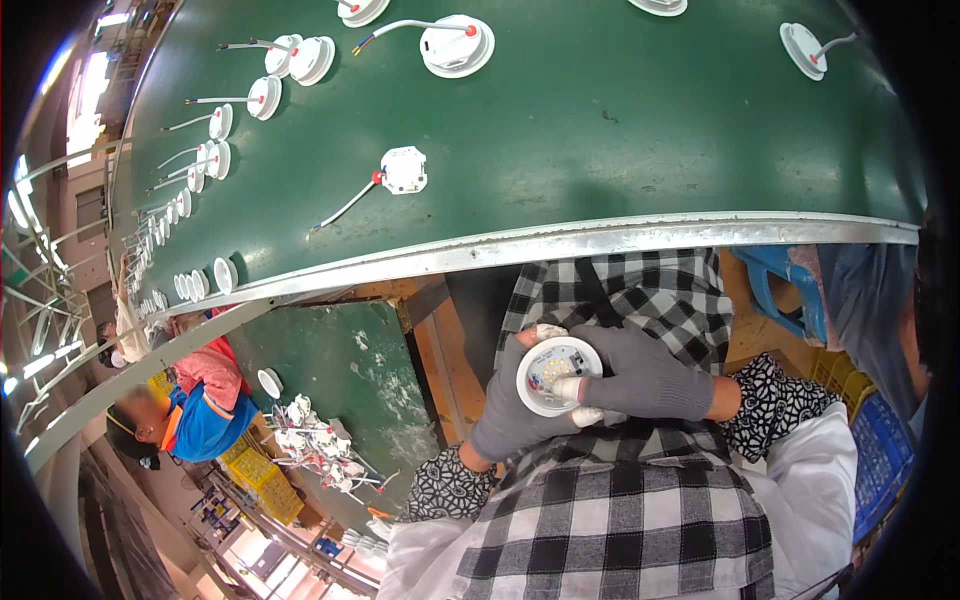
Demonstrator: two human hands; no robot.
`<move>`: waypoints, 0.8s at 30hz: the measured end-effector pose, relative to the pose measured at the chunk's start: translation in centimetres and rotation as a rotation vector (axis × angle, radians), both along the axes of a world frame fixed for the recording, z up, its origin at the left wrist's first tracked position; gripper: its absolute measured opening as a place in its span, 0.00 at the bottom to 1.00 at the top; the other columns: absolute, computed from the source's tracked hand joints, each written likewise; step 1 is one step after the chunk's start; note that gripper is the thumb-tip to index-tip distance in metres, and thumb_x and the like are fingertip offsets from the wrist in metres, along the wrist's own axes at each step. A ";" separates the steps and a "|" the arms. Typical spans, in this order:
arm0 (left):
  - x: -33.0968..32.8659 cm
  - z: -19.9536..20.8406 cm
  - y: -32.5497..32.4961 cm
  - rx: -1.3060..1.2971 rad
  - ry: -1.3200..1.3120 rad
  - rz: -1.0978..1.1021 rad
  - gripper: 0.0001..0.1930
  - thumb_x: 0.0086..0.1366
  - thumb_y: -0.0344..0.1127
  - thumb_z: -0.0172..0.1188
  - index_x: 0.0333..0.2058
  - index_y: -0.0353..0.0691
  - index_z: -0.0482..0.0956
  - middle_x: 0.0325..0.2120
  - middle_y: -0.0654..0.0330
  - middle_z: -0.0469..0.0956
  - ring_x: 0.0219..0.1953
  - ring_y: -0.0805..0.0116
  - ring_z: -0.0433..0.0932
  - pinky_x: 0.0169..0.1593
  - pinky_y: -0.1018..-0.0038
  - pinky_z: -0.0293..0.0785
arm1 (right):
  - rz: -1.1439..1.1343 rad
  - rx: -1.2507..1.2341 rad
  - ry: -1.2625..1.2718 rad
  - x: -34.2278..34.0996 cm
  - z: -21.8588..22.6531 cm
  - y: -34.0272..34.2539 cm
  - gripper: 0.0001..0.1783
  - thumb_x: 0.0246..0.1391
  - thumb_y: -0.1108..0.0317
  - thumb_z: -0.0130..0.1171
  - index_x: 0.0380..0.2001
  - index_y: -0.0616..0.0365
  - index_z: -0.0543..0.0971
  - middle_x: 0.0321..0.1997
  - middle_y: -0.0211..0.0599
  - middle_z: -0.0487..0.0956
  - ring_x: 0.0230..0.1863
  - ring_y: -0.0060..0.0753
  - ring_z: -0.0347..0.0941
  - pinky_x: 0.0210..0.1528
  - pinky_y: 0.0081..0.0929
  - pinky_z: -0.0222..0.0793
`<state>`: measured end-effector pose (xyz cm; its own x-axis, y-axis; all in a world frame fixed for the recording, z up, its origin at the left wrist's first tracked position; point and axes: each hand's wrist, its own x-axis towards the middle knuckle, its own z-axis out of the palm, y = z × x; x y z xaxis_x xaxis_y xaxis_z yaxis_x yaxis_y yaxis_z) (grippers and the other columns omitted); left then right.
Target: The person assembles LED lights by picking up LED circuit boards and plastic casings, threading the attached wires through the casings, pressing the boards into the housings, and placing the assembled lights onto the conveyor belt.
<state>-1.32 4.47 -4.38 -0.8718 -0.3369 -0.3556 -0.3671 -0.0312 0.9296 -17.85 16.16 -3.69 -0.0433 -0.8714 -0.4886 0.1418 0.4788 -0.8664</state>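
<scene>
Close to my body, above my checked apron, I hold a round white LED downlight [545, 362] with its open face turned up. Small yellow LED chips and parts of the circuit board show inside it. My left hand [508, 415], in a grey glove with white-wrapped fingertips, is closed around its lower left side and rim. My right hand [650, 375], gloved the same way, grips the right side, its thumb pressed on the board inside. On the green table beyond lies a white driver module [404, 171] with a red grommet and a grey cable.
Several white downlights with cables [458, 45] lie on the long green worktop [600, 130], which has a metal front edge [620, 238]. A lower green table [370, 370] at left carries a heap of wired white parts [312, 440]. A co-worker [205, 400] sits beyond it. A blue stool [775, 285] and a blue crate [880, 460] are at right.
</scene>
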 end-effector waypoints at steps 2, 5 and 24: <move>0.3 0.1 0.0 0.006 0.001 0.009 0.47 0.40 0.40 0.80 0.55 0.37 0.58 0.46 0.57 0.68 0.49 0.69 0.73 0.52 0.73 0.72 | -0.001 0.000 -0.005 0.0 0.3 -0.1 0.25 0.49 0.54 0.57 0.43 0.64 0.75 0.31 0.45 0.81 0.32 0.37 0.79 0.39 0.32 0.73; 0.3 0.3 0.0 0.013 -0.001 0.010 0.47 0.40 0.40 0.80 0.55 0.37 0.58 0.47 0.57 0.69 0.49 0.69 0.73 0.52 0.73 0.72 | -0.034 -0.020 -0.004 0.3 0.4 -0.2 0.24 0.50 0.54 0.57 0.42 0.64 0.75 0.32 0.46 0.81 0.33 0.37 0.79 0.39 0.32 0.72; -1.7 1.9 -0.6 0.019 -0.010 -0.081 0.49 0.38 0.40 0.81 0.55 0.37 0.56 0.49 0.53 0.66 0.52 0.63 0.71 0.56 0.65 0.70 | 0.081 0.048 -0.284 -3.5 2.0 -1.2 0.20 0.54 0.59 0.58 0.47 0.59 0.76 0.34 0.36 0.80 0.28 0.21 0.77 0.30 0.23 0.73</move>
<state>-3.03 3.90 -2.46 -0.8925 -0.2581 -0.3699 -0.3783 -0.0185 0.9255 -21.38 15.00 -1.66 0.1691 -0.8423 -0.5117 0.3350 0.5374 -0.7739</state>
